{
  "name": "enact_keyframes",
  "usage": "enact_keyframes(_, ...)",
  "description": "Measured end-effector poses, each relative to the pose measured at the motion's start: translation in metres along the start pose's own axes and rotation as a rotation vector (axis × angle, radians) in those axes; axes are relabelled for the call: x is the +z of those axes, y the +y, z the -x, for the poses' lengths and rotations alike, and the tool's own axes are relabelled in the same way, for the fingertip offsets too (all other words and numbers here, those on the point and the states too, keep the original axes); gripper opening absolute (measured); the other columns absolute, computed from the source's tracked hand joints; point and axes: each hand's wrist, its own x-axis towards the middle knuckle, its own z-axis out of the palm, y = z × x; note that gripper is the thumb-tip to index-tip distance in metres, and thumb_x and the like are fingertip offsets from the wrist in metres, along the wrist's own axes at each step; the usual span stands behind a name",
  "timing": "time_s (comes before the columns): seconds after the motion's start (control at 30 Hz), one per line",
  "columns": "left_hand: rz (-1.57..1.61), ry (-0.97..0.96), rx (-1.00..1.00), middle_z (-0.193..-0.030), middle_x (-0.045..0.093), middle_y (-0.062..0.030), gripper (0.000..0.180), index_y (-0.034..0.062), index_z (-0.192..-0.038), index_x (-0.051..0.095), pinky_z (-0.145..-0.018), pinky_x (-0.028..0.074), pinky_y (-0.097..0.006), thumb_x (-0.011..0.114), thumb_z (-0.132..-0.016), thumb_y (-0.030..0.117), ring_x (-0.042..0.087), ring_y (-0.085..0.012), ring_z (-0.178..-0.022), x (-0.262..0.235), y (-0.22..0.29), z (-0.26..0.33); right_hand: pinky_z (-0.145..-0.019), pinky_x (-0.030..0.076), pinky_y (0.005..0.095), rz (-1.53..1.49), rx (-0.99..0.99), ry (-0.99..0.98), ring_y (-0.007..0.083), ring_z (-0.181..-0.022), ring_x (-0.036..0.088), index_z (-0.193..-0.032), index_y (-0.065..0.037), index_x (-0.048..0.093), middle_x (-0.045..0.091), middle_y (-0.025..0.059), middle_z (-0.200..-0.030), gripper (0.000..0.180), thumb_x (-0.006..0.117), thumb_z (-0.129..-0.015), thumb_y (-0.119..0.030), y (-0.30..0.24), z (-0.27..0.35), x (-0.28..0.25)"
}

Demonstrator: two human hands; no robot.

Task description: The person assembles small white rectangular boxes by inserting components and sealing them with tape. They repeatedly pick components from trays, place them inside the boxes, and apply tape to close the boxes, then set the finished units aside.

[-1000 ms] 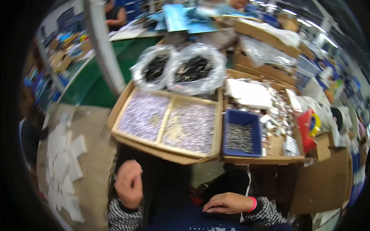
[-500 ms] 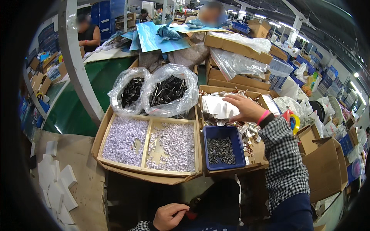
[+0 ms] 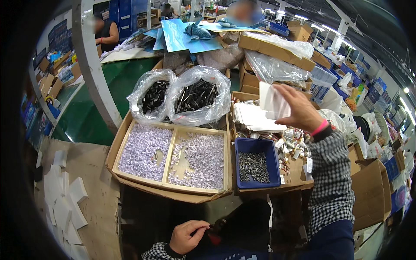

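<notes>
My right hand [image 3: 299,108] is raised over the carton at the right. Its thumb and fingers grip a thin white rectangular panel [image 3: 273,100], tilted up and slightly blurred. Below it a pile of similar white panels [image 3: 253,117] lies in the carton, beside many small metallic parts with wires [image 3: 294,145]. Low in front of me, my left hand [image 3: 188,236] is closed, thumb and forefinger pinched together. A dark shape and a bit of red [image 3: 214,238] show at its fingertips, and I cannot make out what it holds.
A blue bin [image 3: 258,164] holds small dark screws. A divided wooden tray [image 3: 167,156] is full of tiny whitish pieces, with two plastic bags of black parts [image 3: 195,102] behind it. White blocks [image 3: 65,208] lie on cardboard at left. A metal post [image 3: 93,65] rises nearby.
My right hand has lifted a white panel off the pile, tilting it upright. My left hand stays low, pinched as before. The whole view has shifted slightly.
</notes>
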Motion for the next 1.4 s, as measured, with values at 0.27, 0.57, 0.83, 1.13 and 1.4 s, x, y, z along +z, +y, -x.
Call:
enact_keyframes(0.27, 0.295, -0.246, 0.18, -0.144, 0.035, -0.0196, 0.113, 0.004, -0.148, 0.01, -0.106, 0.038, -0.039, 0.087, -0.068, 0.026, 0.042, -0.0296, -0.13, 0.026, 0.018, -0.02, -0.107, 0.032, 0.0395, -1.126, -0.097, -0.201, 0.0274, -0.129, 0.041, -0.146, 0.004, 0.019, 0.043, 0.0173, -0.137, 0.119, 0.091, -0.059, -0.035, -0.123, 0.114, -0.026)
enact_keyframes(0.57, -0.104, -0.342, 0.145, -0.14, 0.034, -0.024, 0.124, 0.001, -0.148, 0.004, -0.105, 0.035, -0.041, 0.086, -0.061, 0.031, 0.042, -0.0387, -0.124, 0.031, 0.024, 0.004, -0.112, 0.024, 0.0352, -1.597, 0.255, -0.364, 0.0243, -0.137, 0.029, -0.147, 0.0, 0.019, 0.03, 0.0138, -0.147, 0.114, 0.089, -0.062, -0.028, -0.223, 0.198, 0.082)
enact_keyframes(0.83, -0.117, -0.401, -0.101, -0.129, 0.039, -0.0204, 0.111, 0.0023, -0.141, 0.025, -0.102, 0.04, -0.039, 0.087, -0.059, 0.041, 0.045, -0.0346, -0.12, 0.032, 0.015, 0.015, -0.115, 0.02, 0.0372, -1.848, 0.196, -0.182, 0.0252, -0.142, 0.023, -0.151, -0.004, 0.009, 0.02, 0.0166, -0.154, 0.125, 0.091, -0.059, -0.026, -0.228, 0.215, 0.091)
enact_keyframes(1.13, -0.003, -0.45, -0.132, -0.13, 0.042, -0.0212, 0.103, -0.0004, -0.136, 0.03, -0.101, 0.041, -0.039, 0.086, -0.06, 0.041, 0.047, -0.0342, -0.12, 0.039, 0.007, 0.02, -0.113, 0.024, 0.0393, -1.716, 0.186, -0.144, 0.0276, -0.138, 0.032, -0.151, -0.007, 0.004, 0.028, 0.0192, -0.15, 0.128, 0.092, -0.059, -0.019, -0.231, 0.22, 0.104)
enact_keyframes(1.4, 0.016, -0.447, -0.153, -0.129, 0.045, -0.0212, 0.1, 0.0001, -0.135, 0.033, -0.1, 0.041, -0.038, 0.086, -0.061, 0.039, 0.049, -0.0341, -0.119, 0.042, 0.004, 0.019, -0.108, 0.031, 0.0373, -1.691, 0.192, -0.111, 0.0253, -0.129, 0.042, -0.15, -0.005, 0.011, 0.04, 0.0151, -0.138, 0.124, 0.092, -0.057, -0.02, -0.226, 0.221, 0.117)
